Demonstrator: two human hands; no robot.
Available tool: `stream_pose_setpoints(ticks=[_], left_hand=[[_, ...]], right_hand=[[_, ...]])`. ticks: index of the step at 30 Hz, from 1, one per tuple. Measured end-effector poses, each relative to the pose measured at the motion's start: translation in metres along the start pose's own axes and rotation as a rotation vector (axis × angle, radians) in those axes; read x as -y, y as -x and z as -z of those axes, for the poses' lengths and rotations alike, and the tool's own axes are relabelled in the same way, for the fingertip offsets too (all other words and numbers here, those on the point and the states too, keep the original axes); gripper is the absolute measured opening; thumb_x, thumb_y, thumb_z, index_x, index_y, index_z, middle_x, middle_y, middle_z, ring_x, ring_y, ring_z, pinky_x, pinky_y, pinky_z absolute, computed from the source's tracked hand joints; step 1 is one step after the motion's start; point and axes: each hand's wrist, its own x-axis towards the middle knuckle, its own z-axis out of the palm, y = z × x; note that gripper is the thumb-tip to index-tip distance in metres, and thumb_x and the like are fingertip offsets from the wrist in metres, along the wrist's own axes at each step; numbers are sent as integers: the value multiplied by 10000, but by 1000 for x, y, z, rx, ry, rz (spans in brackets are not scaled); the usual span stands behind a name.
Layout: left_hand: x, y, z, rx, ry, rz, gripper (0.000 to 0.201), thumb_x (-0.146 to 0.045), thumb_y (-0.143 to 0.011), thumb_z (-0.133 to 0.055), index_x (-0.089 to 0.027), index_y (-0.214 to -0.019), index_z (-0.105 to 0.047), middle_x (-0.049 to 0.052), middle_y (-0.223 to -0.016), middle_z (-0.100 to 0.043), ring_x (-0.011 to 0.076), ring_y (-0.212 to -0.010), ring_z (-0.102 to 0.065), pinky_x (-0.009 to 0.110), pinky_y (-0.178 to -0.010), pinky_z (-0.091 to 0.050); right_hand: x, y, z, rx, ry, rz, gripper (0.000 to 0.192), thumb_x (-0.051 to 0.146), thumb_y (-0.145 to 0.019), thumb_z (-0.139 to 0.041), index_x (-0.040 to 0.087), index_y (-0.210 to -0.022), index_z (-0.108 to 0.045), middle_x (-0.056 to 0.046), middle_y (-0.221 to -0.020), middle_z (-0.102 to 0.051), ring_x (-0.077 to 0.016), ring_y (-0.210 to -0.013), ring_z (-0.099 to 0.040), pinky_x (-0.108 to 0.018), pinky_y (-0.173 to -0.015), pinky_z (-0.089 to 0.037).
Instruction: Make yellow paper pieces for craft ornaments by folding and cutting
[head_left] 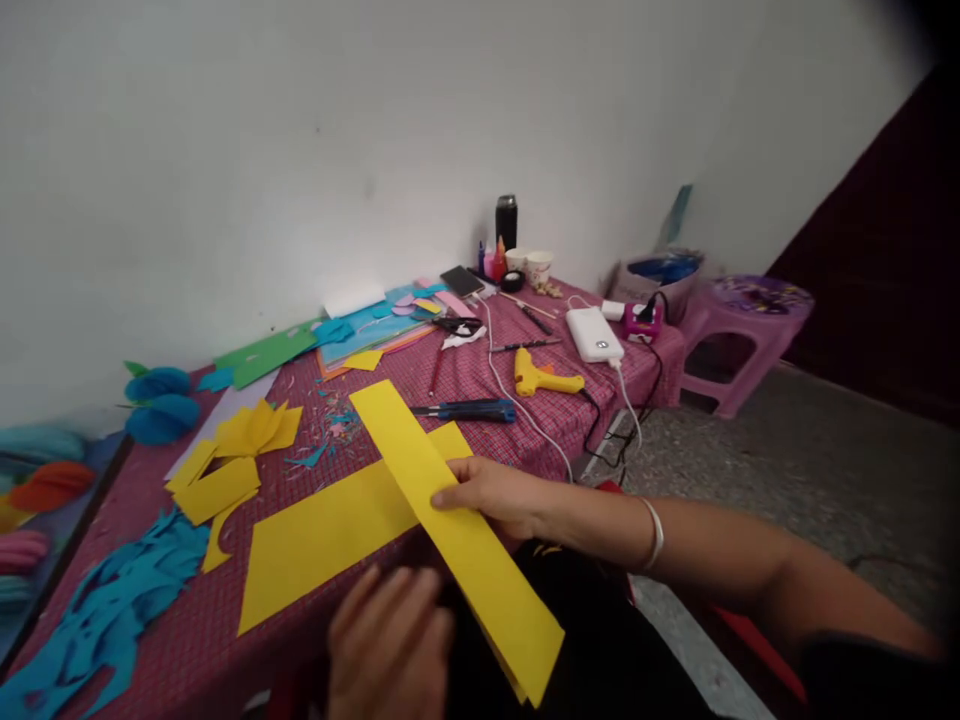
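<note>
My right hand (491, 495) is closed on a folded yellow paper strip (457, 545), thumb on top and fingers beneath. The strip slants over my lap, and its layers part slightly at the near end. My left hand (390, 640), smeared a little by motion, is beside the strip's lower left with its fingers stretched out and nothing in them. A larger sheet of yellow paper (322, 545) lies on the table under the strip's far part. Just beyond the strip rests a blue utility knife (472, 410).
Cut yellow pieces (225, 470) and blue paper scraps (112, 610) cover the left of the checked tablecloth (300, 480). A yellow glue gun (544, 375), scissors (457, 325) and a white power bank (594, 335) with trailing cables lie farther back. A pink stool (739, 340) stands right.
</note>
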Motion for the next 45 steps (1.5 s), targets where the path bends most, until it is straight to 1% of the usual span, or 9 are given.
stream_pose_setpoints(ticks=[3,5,8,11,19,24,28,36,45], left_hand=[[22,5,9,-128,388,756,417,-250,-859,-581,-321,-1270,-572,52,-1169,-695,249,-1060,-660,380,-828,-580],[29,1,2,-118,764,1108,326,-390,-852,-582,-274,-1151,-645,85,-1095,-721,288,-981,-691,393,-718,-605],[23,-8,-17,-64,1081,1359,355,-446,-731,-721,-228,-1010,-699,95,-1021,-742,288,-911,-705,381,-728,-602],[9,-16,-25,-58,1114,1504,372,-365,-629,-826,-204,-944,-710,79,-995,-747,276,-925,-699,370,-805,-584],[11,5,-12,-69,806,1465,505,-299,-514,-874,-160,-975,-720,65,-910,-760,295,-969,-682,349,-891,-541],[29,29,-12,76,636,1289,336,-307,-579,-826,-207,-889,-741,56,-892,-753,358,-1167,-580,458,-1058,-421],[36,26,-12,98,648,1237,311,-221,-455,-872,-257,-733,-739,48,-839,-746,386,-1298,-452,459,-1162,-281],[-4,5,-28,-97,887,1303,366,-396,-619,-798,-178,-901,-713,81,-944,-728,329,-1073,-617,416,-921,-514],[11,-9,-11,-489,1130,1304,164,-169,-603,-745,-182,-723,-634,-9,-739,-632,164,-752,-591,282,-749,-498]], right_hand=[[6,4,-7,-34,171,117,281,239,-659,-691,161,-924,-639,27,-737,-652,-109,-569,-577,-241,-572,-465],[8,5,-13,-20,325,159,237,219,-704,-641,162,-934,-630,28,-757,-634,-102,-581,-558,-223,-565,-444],[9,9,-20,16,643,202,173,193,-715,-597,163,-885,-616,34,-741,-593,-94,-602,-525,-187,-538,-393],[8,15,-22,34,964,270,84,195,-713,-599,170,-793,-588,49,-669,-528,-85,-593,-479,-171,-502,-321],[-8,10,-19,60,902,390,158,288,-790,-647,166,-815,-550,66,-671,-472,-66,-564,-404,-168,-477,-289],[-1,17,-34,143,1056,505,102,222,-810,-654,145,-814,-588,38,-745,-521,-78,-659,-485,-164,-558,-347],[5,26,-45,243,1197,541,104,228,-842,-638,133,-877,-614,-6,-854,-579,-105,-777,-535,-169,-637,-380],[-2,22,-53,141,1123,494,81,212,-779,-627,172,-780,-556,29,-764,-528,-104,-684,-479,-195,-593,-348],[-18,-1,-39,81,1099,273,105,174,-731,-601,178,-798,-520,40,-724,-506,-114,-659,-441,-222,-577,-321]])
